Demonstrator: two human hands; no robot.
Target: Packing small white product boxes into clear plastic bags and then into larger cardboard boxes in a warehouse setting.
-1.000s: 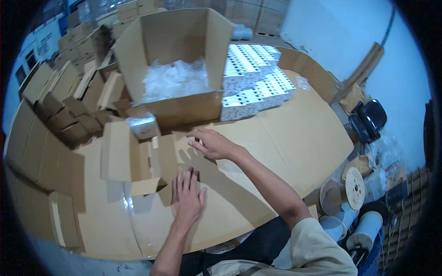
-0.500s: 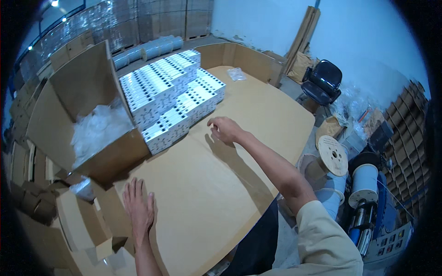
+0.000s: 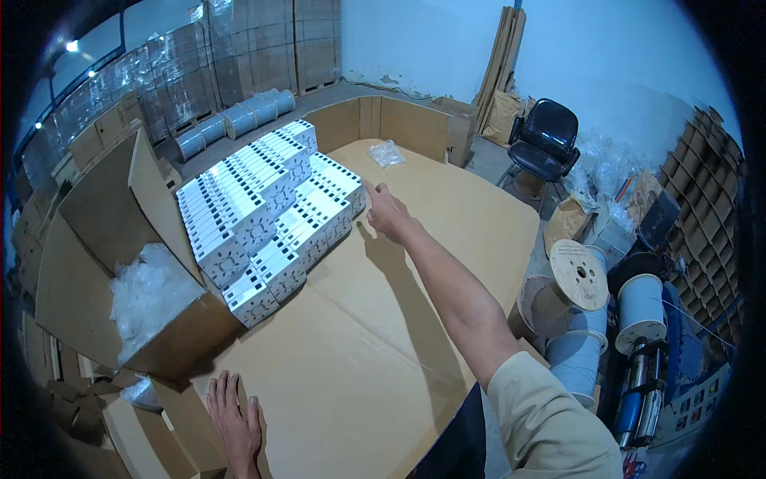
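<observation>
My left hand (image 3: 235, 423) lies flat on the brown cardboard-covered tabletop (image 3: 343, 399), fingers stretched and thumb apart, close to the near side of the open carton. Farther out, my right hand (image 3: 386, 212) hovers beside the right end of the stacked white boxes (image 3: 275, 203). Its index finger points toward them and the other fingers bend loosely, with nothing seen in the grasp. Whether the fingertip touches a box I cannot make out. The boxes are slim, with dark markings, packed in rows and stepped in height.
A large open carton (image 3: 179, 335) of clear plastic bags (image 3: 152, 291) stands left of the boxes. A small clear bag (image 3: 386, 153) lies toward the back, before an upright cardboard edge (image 3: 411, 128). At right are a black chair (image 3: 545, 140) and cable spools (image 3: 578, 275).
My right hand has reached farther forward, up to the right end of the stacked boxes. My left hand stays flat on the tabletop. The whole view has shifted.
</observation>
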